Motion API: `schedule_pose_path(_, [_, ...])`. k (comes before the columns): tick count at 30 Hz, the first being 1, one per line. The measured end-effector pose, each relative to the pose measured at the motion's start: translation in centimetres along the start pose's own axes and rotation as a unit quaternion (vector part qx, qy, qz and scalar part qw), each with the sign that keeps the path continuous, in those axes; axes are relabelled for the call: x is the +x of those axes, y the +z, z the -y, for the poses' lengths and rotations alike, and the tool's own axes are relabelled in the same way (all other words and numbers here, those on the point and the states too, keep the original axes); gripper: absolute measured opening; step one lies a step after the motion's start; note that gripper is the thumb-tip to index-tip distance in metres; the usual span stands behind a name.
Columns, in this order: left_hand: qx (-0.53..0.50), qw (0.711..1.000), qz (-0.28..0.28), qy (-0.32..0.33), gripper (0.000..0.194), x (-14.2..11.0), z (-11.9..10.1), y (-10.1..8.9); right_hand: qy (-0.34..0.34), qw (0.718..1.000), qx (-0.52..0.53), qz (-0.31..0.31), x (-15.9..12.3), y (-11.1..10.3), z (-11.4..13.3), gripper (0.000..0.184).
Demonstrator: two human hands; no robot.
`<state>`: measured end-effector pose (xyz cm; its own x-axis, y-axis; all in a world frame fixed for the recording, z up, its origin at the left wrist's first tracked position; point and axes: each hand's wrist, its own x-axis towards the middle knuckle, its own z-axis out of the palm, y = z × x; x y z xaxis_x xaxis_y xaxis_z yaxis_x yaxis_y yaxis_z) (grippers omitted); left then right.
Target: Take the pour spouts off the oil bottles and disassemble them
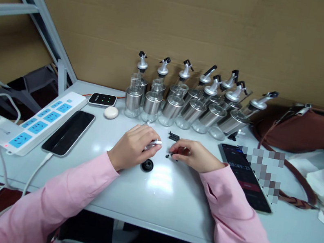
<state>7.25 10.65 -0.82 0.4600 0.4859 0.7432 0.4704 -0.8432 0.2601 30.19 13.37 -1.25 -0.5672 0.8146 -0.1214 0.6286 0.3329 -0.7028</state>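
The left hand pinches a white piece; apart from it, the right hand, grip unclear, could brush away the bits at its nine o'clock.

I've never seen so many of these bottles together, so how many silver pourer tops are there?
8 in view: five back-row tops, plus three front-row tops on the three rightmost front bottles. Others might be hidden behind.
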Motion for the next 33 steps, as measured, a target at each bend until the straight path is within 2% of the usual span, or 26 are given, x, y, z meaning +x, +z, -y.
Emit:
schedule_pose_path(5, [0.002, 1.0, -0.004, 0.001, 0.008, 0.0, 0.0, -0.1, 0.036, 0.999, -0.023, 0.015, -0.3, -0.1, 0.2, 0.032])
schedule_pose_path(13, [0.01, 1.0, -0.002, 0.0, 0.008, 0.1, 0.0, 0.0, 0.045, 0.999, -0.017, -0.003, 0.0, 0.6, 0.6, 0.022])
schedule_pose_path(19, [0.003, 1.0, 0.002, -0.001, 0.006, 0.1, 0.0, 0.0, -0.002, 1.0, -0.016, -0.02, 0.3, 1.5, 0.8, 0.023])
schedule_pose_path(24, [0.004, 1.0, 0.008, -0.005, 0.007, 0.0, 0.1, 0.0, -0.053, 0.998, -0.007, -0.015, 0.5, 1.6, 0.8, 0.007])
schedule_pose_path(29, [0.006, 1.0, 0.014, -0.01, 0.009, 0.0, 0.1, 0.1, -0.025, 0.998, -0.042, -0.033, 0.2, 0.6, 0.1, 0.008])
schedule_pose_path(33, [0.002, 1.0, 0.022, -0.009, 0.008, 0.0, 0.1, 0.0, 0.005, 0.999, -0.045, -0.02, -0.1, 0.4, 0.2, 0.011])
